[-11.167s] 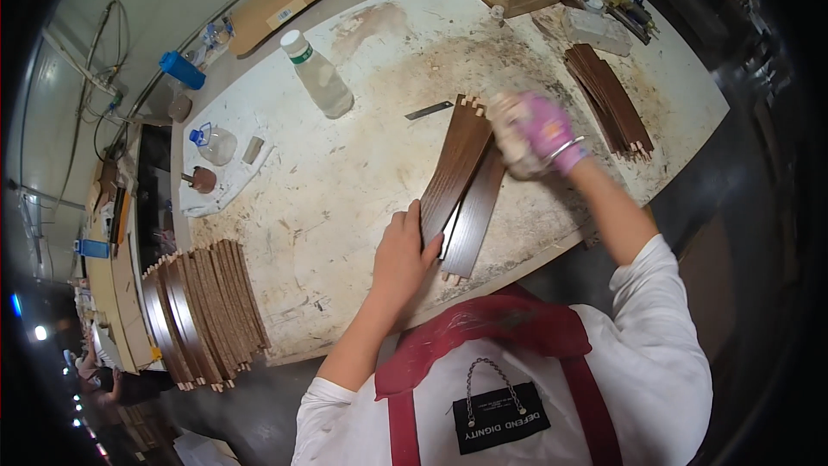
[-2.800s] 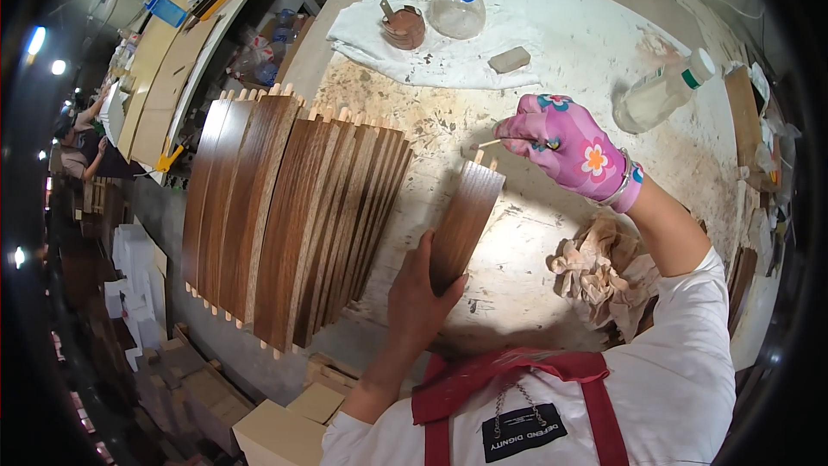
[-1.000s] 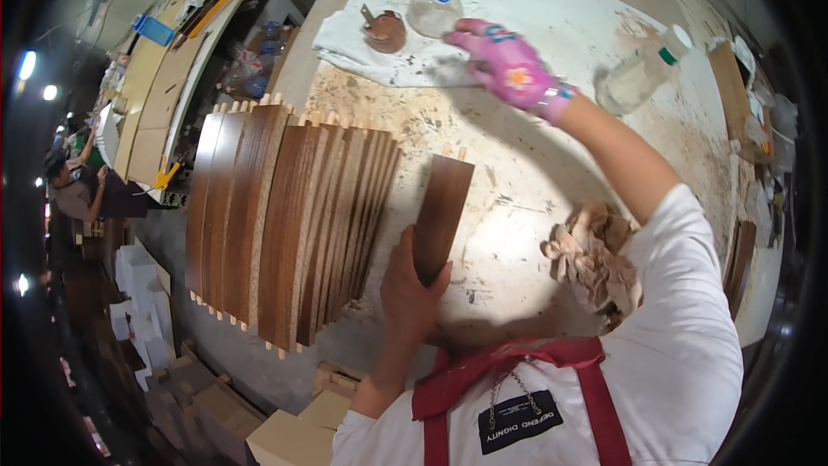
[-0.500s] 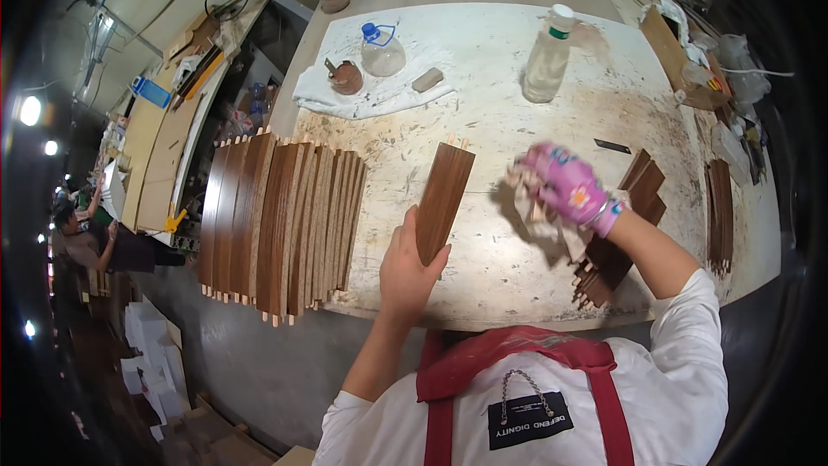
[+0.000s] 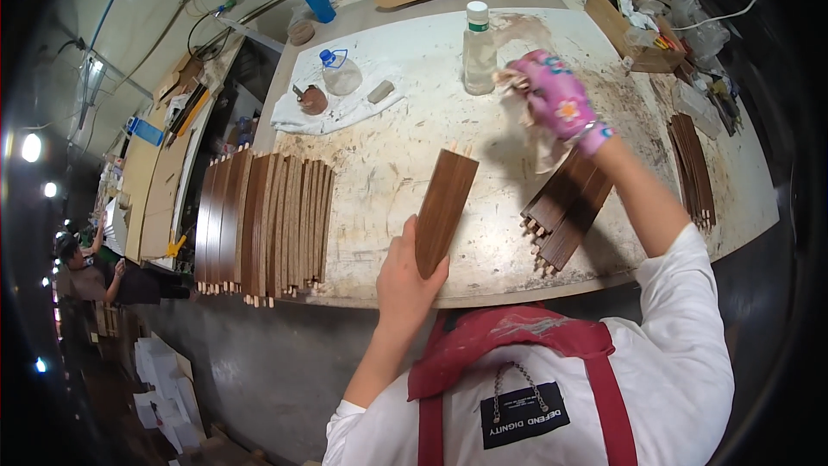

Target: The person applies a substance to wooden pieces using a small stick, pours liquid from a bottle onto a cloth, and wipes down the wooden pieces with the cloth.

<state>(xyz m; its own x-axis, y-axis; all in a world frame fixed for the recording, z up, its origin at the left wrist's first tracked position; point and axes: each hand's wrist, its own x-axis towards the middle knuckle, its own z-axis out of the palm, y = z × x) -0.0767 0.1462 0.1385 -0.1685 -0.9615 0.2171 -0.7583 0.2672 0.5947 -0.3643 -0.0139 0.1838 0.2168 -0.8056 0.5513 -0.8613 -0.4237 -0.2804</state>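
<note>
My bare left hand (image 5: 409,269) grips the lower end of a brown wooden slat (image 5: 447,207), tilted over the table's front part, pale dowels showing at its far end. On my right hand (image 5: 556,102) is a pink flowered glove, and its fingers close round a crumpled beige cloth (image 5: 547,148). That hand is raised near a clear bottle with a white cap (image 5: 479,56). Below it lies a small pile of doweled brown slats (image 5: 569,207), partly shaded by my arm. A long row of similar slats (image 5: 259,223) stands packed side by side at the left.
A white towel (image 5: 354,113) carries a clear jug with a blue cap (image 5: 341,76), a reddish-brown pot (image 5: 311,100) and a grey block (image 5: 380,91). More slats (image 5: 690,168) lie at the right edge. A cardboard box (image 5: 625,30) stands far right. A person (image 5: 95,276) is at far left.
My right hand has lifted away with the cloth, farther across the table toward the bottle. My left hand still holds the slat, now slightly lower. The whole view has shifted.
</note>
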